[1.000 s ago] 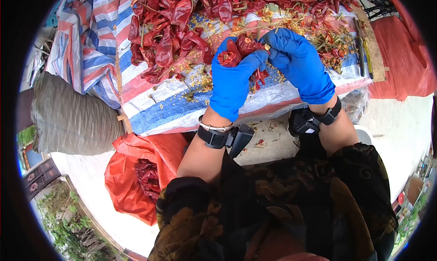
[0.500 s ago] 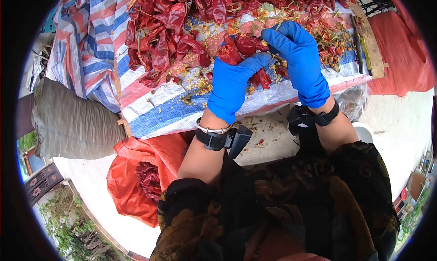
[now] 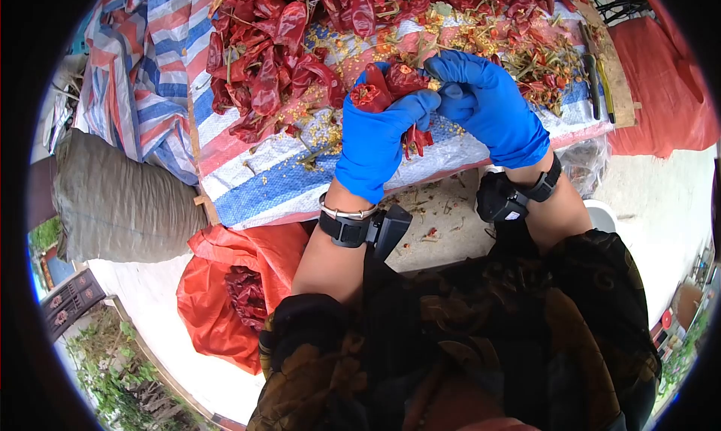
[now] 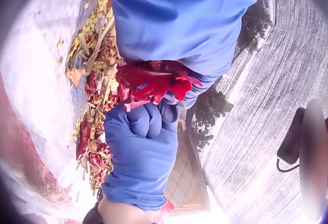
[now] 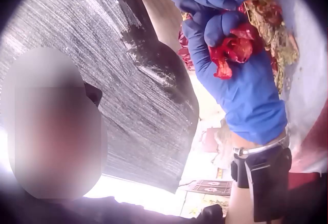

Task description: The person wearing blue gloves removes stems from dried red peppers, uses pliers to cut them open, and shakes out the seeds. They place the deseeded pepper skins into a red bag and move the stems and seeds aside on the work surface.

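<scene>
My left hand (image 3: 375,142), in a blue glove, holds dried red chilies (image 3: 373,93) in its curled fingers. Their torn ends stick out above the thumb and below the palm. In the right wrist view, a split chili (image 5: 238,49) with ragged edges shows at the left hand's palm. Close against it, my right hand (image 3: 488,104), also gloved in blue, has its thumb and fingers bent together at a chili's pale stem end. Seen from the left wrist, the right hand's knuckles (image 4: 146,124) lie just under the red flesh (image 4: 154,83). The right fingertips are partly hidden.
Beyond the hands, a heap of dried chilies (image 3: 266,78) covers the striped sheet (image 3: 255,198). Yellow seeds (image 3: 323,134) and stem scraps (image 3: 541,70) are scattered around. Tools with dark and yellow handles (image 3: 597,81) lie at the right edge. A red sack (image 3: 214,303) stands below left.
The right hand rose slightly away from the chilies with a small pale bit at its fingertips, then came back down against them. The left hand keeps its hold and has shifted slightly left.
</scene>
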### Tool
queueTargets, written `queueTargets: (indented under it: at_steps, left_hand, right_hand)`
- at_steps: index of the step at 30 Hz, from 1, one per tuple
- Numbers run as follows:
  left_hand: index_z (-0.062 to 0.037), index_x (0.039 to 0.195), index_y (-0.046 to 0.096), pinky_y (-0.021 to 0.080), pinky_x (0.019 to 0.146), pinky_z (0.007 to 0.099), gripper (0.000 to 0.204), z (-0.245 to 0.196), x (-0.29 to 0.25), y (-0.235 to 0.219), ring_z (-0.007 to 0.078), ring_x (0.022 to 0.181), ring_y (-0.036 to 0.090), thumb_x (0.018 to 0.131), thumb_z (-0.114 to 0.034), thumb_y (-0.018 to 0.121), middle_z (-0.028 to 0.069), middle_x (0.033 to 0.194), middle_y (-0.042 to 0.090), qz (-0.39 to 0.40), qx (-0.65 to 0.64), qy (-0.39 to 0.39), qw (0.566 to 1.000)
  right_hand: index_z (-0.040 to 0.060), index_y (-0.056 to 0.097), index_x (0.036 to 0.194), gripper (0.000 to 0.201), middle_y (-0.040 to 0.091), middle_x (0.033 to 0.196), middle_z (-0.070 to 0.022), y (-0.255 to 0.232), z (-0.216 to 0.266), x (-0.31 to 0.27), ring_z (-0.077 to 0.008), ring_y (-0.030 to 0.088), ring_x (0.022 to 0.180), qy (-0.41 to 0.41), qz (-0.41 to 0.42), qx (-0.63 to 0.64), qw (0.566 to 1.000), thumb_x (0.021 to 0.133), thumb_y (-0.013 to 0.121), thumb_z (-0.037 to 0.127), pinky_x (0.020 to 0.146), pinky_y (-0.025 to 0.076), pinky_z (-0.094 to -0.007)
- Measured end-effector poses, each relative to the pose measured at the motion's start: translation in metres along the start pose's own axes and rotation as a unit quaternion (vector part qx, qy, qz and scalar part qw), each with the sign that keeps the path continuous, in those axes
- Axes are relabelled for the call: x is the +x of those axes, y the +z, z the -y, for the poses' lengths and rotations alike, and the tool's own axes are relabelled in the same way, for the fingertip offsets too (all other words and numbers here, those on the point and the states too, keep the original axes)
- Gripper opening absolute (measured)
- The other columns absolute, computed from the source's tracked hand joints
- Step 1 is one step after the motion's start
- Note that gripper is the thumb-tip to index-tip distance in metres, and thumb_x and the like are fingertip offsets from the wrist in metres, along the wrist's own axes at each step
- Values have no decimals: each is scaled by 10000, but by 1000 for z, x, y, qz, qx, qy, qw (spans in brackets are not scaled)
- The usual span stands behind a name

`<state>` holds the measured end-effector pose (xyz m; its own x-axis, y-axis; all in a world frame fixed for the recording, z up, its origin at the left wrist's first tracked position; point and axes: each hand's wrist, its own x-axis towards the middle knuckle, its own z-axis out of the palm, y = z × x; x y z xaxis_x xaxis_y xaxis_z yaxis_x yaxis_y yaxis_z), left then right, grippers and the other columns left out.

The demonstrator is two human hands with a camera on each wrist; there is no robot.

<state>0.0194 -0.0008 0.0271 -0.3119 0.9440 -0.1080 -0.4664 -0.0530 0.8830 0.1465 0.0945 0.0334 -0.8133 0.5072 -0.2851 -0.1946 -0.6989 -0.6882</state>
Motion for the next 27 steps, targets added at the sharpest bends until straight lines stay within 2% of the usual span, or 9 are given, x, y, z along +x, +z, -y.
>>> queueTargets:
  at_steps: [1, 3, 6, 9, 12, 19, 22, 24, 27]
  left_hand:
    - [-1, 843, 568, 424, 500, 247, 131, 2, 1, 0, 115, 563, 533, 728, 19, 627, 62, 687, 592, 1, 0, -1, 1000]
    - [-5, 856, 560, 416, 500, 244, 144, 7, 1, -3, 118, 565, 523, 729, 34, 617, 65, 693, 584, -3, -81, -29, 996]
    - [0, 868, 552, 412, 506, 245, 152, 10, 3, -5, 120, 569, 513, 734, 39, 613, 67, 706, 579, -16, -101, -32, 994]
    - [5, 873, 548, 405, 506, 243, 158, 14, 3, -6, 117, 570, 509, 735, 35, 619, 64, 712, 575, -36, -127, -41, 990]
    - [12, 847, 559, 397, 510, 241, 119, 12, 4, -2, 116, 574, 506, 743, 31, 615, 61, 700, 570, -35, -133, -25, 990]
    - [29, 812, 605, 388, 519, 229, 63, 11, 2, -6, 113, 578, 506, 760, -6, 604, 63, 699, 576, 0, -123, -39, 992]
    - [32, 847, 617, 392, 521, 230, 105, 12, 2, -8, 114, 576, 509, 752, -8, 602, 66, 709, 584, 21, -136, -43, 990]
    - [34, 843, 622, 400, 528, 237, 109, 12, 2, -6, 119, 575, 514, 744, -4, 599, 70, 712, 589, 29, -121, -52, 991]
    - [36, 828, 620, 406, 526, 241, 96, 13, 3, -7, 120, 571, 517, 742, 1, 599, 74, 717, 596, 37, -140, -67, 987]
  right_hand:
    - [89, 531, 711, 172, 402, 570, 37, -4, -4, 2, -54, 336, 463, -1, -1, 0, 1000, 850, 559, 187, 428, 256, -212]
    - [93, 496, 693, 200, 315, 530, 49, -5, -12, 6, -53, 240, 428, 37, 56, 139, 988, 871, 523, 180, 410, 180, -212]
    - [94, 487, 703, 191, 283, 512, 49, -4, -14, 8, -53, 242, 423, 50, 91, 193, 976, 877, 515, 169, 407, 190, -216]
    - [90, 473, 713, 189, 259, 505, 48, 9, -13, 3, -56, 227, 423, 53, 12, 265, 963, 887, 499, 158, 408, 186, -219]
    - [87, 460, 722, 184, 255, 508, 48, 6, -21, 4, -61, 217, 425, 27, 35, 297, 954, 893, 488, 149, 408, 186, -220]
    - [91, 458, 685, 221, 272, 514, 46, 8, -17, -1, -62, 218, 428, 15, 66, 275, 959, 884, 511, 171, 413, 194, -220]
    - [90, 484, 685, 206, 303, 523, 51, 15, -8, -6, -58, 232, 431, 32, -12, 224, 974, 867, 533, 172, 421, 200, -216]
    - [86, 520, 714, 156, 332, 533, 56, 20, -5, -9, -52, 244, 433, -117, -89, 9, 989, 852, 545, 154, 419, 202, -209]
    - [75, 554, 756, 107, 340, 538, 58, 15, -6, -8, -48, 253, 441, -74, -83, 67, 992, 841, 554, 140, 413, 204, -206]
